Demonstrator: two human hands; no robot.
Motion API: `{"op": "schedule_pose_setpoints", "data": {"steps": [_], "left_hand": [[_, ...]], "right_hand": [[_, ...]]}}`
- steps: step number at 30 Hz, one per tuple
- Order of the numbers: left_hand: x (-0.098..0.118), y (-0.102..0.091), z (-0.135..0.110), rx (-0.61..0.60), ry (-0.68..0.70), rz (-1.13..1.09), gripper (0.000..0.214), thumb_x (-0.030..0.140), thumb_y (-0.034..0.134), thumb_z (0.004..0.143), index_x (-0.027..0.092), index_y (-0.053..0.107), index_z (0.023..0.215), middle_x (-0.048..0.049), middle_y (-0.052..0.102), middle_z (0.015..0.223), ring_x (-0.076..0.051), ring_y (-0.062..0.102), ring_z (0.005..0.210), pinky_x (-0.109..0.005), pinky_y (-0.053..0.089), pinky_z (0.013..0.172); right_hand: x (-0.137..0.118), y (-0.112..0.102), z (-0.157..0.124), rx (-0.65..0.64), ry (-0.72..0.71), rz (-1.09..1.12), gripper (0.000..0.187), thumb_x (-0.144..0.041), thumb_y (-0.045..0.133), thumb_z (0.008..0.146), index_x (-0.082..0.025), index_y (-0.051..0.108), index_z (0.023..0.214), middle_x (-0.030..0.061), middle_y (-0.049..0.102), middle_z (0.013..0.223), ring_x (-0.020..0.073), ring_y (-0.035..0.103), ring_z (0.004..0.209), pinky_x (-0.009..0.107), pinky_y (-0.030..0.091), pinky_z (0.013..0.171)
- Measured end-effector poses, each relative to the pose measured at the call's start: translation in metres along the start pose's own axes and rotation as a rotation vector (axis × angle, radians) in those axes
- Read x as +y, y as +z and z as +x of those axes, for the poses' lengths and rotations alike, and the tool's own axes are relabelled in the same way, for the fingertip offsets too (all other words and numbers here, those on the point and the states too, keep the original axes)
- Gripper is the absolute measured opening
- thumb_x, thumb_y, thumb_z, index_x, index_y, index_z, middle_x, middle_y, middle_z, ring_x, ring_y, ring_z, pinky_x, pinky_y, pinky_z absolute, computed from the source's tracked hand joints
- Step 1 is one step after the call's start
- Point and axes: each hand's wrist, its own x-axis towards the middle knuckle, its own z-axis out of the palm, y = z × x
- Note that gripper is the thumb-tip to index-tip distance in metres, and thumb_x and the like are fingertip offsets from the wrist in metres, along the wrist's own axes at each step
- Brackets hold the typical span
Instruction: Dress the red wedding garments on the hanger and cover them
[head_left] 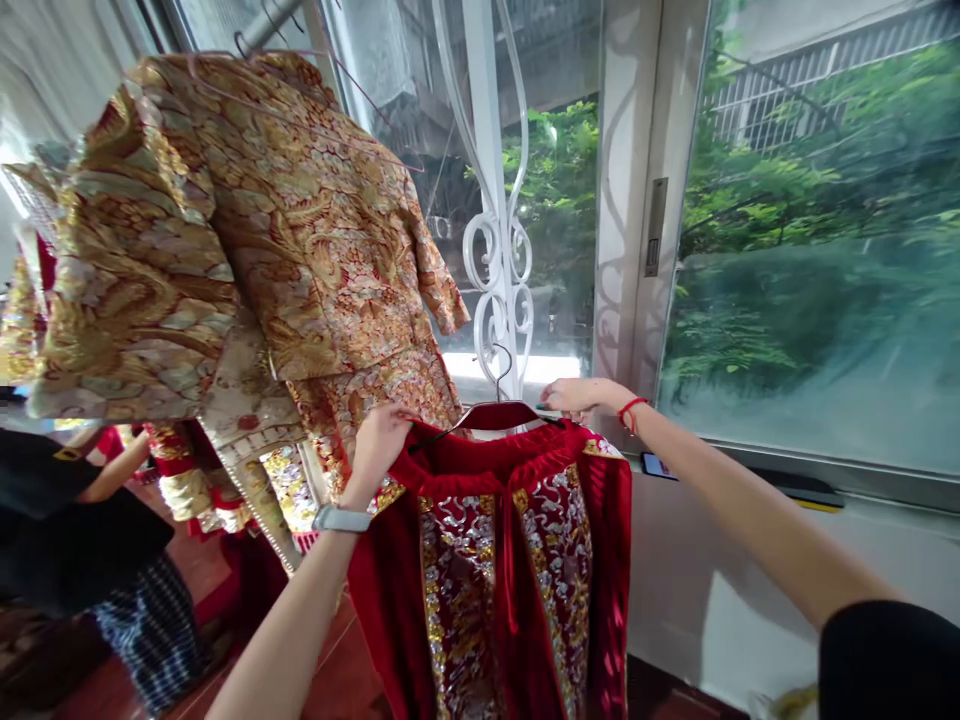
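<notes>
A red embroidered skirt (517,530) with a gathered waistband and a dangling drawstring hangs in front of me. Inside its waist shows a dark hanger (504,398), its hook pointing up. My left hand (384,440), closed, grips the left end of the waistband beside the hanger tip. At the other end my right hand (581,396) is closed on the waistband's right corner by the hanger; some of its fingertips are hidden. The skirt's lower part runs out of view.
A gold brocade jacket (300,210) hangs from a rail (274,22) at the upper left, with more garments below it. Ahead are a white scrollwork grille (487,250) and windows. A phone (658,465) lies on the sill at right. Another person (75,520) stands at far left.
</notes>
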Motion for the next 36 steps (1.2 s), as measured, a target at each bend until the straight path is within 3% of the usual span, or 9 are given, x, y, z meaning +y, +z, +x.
{"op": "schedule_pose_setpoints", "data": {"steps": [4,6,10,18,21,24,28,32,36], "left_hand": [[0.017,0.007,-0.042,0.497,-0.018,-0.154,0.033,0.022,0.041,0.085,0.020,0.063,0.110,-0.0030,0.068,0.079,-0.020,0.062,0.072,-0.028,0.040,0.067],[0.021,0.013,-0.062,0.609,-0.032,-0.156,0.028,0.024,0.044,0.085,0.021,0.064,0.104,-0.0017,0.064,0.072,-0.020,0.058,0.066,-0.028,0.037,0.063],[0.012,0.020,-0.082,0.492,-0.028,-0.176,0.024,0.029,0.050,0.081,0.021,0.065,0.098,0.0029,0.051,0.059,-0.017,0.050,0.057,-0.026,0.032,0.059],[-0.023,0.031,-0.053,0.076,0.031,-0.493,0.050,0.034,0.045,0.074,0.014,0.058,0.119,0.0083,0.043,0.044,-0.016,0.040,0.041,-0.025,0.029,0.048],[-0.024,0.038,-0.051,0.112,0.032,-0.528,0.048,0.037,0.048,0.074,0.015,0.060,0.115,0.0080,0.044,0.043,-0.015,0.041,0.041,-0.025,0.030,0.048],[-0.020,0.042,-0.052,0.215,0.028,-0.442,0.044,0.037,0.054,0.075,0.018,0.062,0.114,0.0071,0.048,0.046,-0.016,0.047,0.046,-0.026,0.033,0.053],[-0.012,0.051,-0.065,0.319,0.014,-0.461,0.039,0.033,0.051,0.079,0.019,0.060,0.115,0.0044,0.055,0.057,-0.016,0.050,0.050,-0.027,0.036,0.057],[0.007,0.100,-0.112,0.397,0.035,-0.672,0.029,0.029,0.048,0.082,0.018,0.055,0.107,0.0020,0.056,0.069,-0.014,0.046,0.052,-0.026,0.035,0.053],[0.040,0.178,-0.154,0.044,-0.050,-0.832,0.021,0.032,0.051,0.083,0.019,0.058,0.098,-0.0034,0.062,0.078,-0.018,0.057,0.065,-0.030,0.045,0.063]], "right_hand": [[-0.007,0.001,0.002,-0.139,0.076,-0.004,0.021,-0.033,0.065,0.080,-0.012,0.064,0.076,0.0010,0.052,0.056,0.0161,0.055,0.052,0.034,0.052,0.056],[-0.008,0.001,0.003,-0.189,0.096,0.010,0.025,-0.033,0.065,0.080,-0.013,0.060,0.065,0.0002,0.051,0.054,0.0155,0.055,0.053,0.033,0.052,0.057],[-0.007,-0.002,-0.001,-0.221,0.067,0.035,0.029,-0.030,0.069,0.077,-0.014,0.056,0.058,0.0005,0.054,0.054,0.0137,0.058,0.055,0.028,0.050,0.061],[0.023,0.004,-0.030,-0.079,-0.110,0.097,0.032,-0.038,0.059,0.085,-0.015,0.060,0.063,0.0025,0.060,0.061,0.0146,0.060,0.061,0.026,0.044,0.063],[0.034,0.030,-0.039,0.220,-0.174,-0.020,0.020,-0.035,0.070,0.075,-0.017,0.068,0.082,0.0025,0.066,0.074,0.0171,0.062,0.069,0.027,0.045,0.066],[0.036,0.063,-0.039,0.578,-0.042,-0.169,0.019,-0.026,0.063,0.078,-0.015,0.067,0.093,0.0106,0.069,0.092,0.0240,0.063,0.084,0.032,0.045,0.075],[0.038,0.089,-0.040,0.754,-0.078,-0.122,0.032,-0.014,0.048,0.079,-0.016,0.065,0.106,0.0117,0.067,0.101,0.0247,0.060,0.094,0.034,0.044,0.082],[0.041,0.118,-0.050,0.842,-0.269,0.209,0.047,-0.016,0.049,0.077,-0.019,0.052,0.124,0.0016,0.060,0.079,0.0191,0.056,0.073,0.031,0.044,0.074],[0.040,0.175,-0.038,0.917,-0.227,0.709,0.032,-0.033,0.053,0.081,-0.022,0.050,0.111,0.0008,0.056,0.078,0.0193,0.054,0.068,0.032,0.046,0.067]]}}
